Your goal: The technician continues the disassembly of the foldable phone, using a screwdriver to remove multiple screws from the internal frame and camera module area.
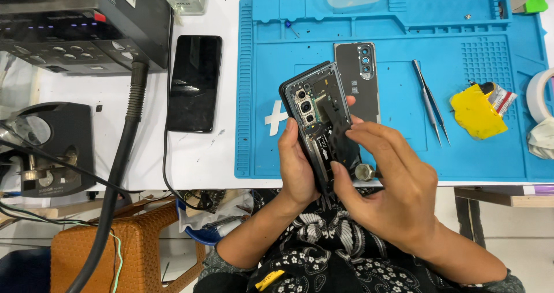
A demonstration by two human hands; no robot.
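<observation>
Both of my hands are up close to me, just over the near edge of the counter [202, 160]. My left hand [297, 169] is wrapped around the side of an opened phone [322, 117], fingers curled and gripping it, with the phone tilted and its insides facing me. I can see its camera parts near the top. My right hand [392, 189] rests on the lower half of the phone, fingers close together and pressing or picking at a dark piece there; I cannot tell if it pinches anything. I think I am in the middle of taking inner parts loose, and that calls for small, gentle finger work. Just behind the phone lies its back cover [358, 79] on the blue work mat [485, 154]. Metal tweezers [430, 102] lie to the right, near a yellow cloth [476, 113] and a roll of tape [539, 94]. Another dark phone [194, 82] lies off the mat to the left, well apart, beside a black machine [75, 27]. Nothing blocks my hands.
</observation>
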